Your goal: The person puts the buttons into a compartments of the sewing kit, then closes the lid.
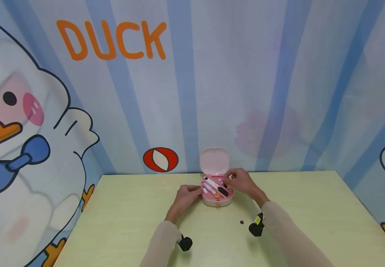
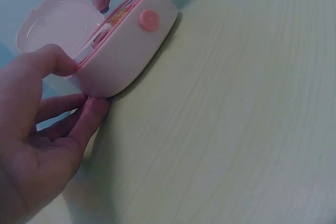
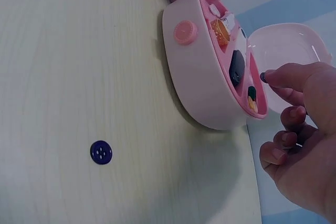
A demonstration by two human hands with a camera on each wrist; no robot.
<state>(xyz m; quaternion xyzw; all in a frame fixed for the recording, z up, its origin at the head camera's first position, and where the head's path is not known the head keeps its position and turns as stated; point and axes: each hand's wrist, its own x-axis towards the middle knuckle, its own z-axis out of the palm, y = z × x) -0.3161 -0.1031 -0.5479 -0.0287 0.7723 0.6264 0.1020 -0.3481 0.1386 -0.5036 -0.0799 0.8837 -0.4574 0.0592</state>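
A pink and white sewing box (image 1: 216, 203) stands on the table with its clear pinkish lid (image 1: 214, 161) raised at the back. My left hand (image 1: 186, 196) grips the box's left end, thumb on the rim and fingers low on the wall. Over the right compartment, my right hand (image 1: 242, 181) pinches a small dark button (image 3: 263, 77) between thumb and index finger. Inside the tray lie a black-handled tool (image 3: 237, 67), an orange dotted piece (image 3: 220, 32) and small green and yellow bits (image 3: 252, 98). Another dark button (image 3: 101, 152), with several holes, lies flat on the table.
The pale wood-grain table (image 1: 129, 222) ends at a striped blue curtain (image 1: 219, 74) right behind the box. A pink round catch (image 3: 185, 32) sits on the box's front. Black wrist cameras (image 1: 256, 226) hang below both sleeves.
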